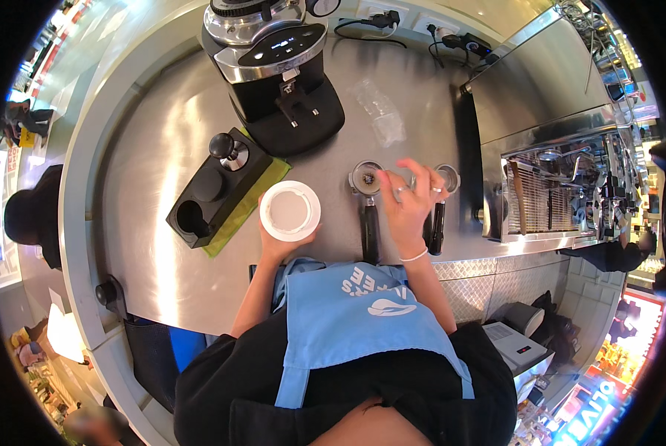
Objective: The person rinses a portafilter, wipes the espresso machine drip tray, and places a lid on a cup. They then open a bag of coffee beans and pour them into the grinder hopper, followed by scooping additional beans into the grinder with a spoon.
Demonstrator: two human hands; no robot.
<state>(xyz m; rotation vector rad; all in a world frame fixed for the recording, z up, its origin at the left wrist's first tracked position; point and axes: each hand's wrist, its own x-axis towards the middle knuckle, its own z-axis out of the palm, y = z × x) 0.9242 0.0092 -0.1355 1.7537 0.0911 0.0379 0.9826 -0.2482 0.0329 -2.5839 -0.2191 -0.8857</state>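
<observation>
My left hand (280, 245) holds a white round container (290, 211) from below, its ring-shaped rim facing up and the inside pale. To its right, my right hand (408, 209) hovers over the counter with thumb and fingers apart and nothing visible between them. Just left of the right fingertips lies a portafilter (370, 217) with a black handle; a small dark heap sits in its metal basket. A second portafilter (438, 228) lies partly behind the right hand, its basket partly covered by the fingers.
A black coffee grinder (288, 106) stands at the back. Left of centre, a black tamping station (210, 187) with a tamper (230, 149) rests on a green cloth (243, 214). Clear plastic packaging (380, 114) lies behind the portafilters. An espresso machine (544, 173) occupies the right.
</observation>
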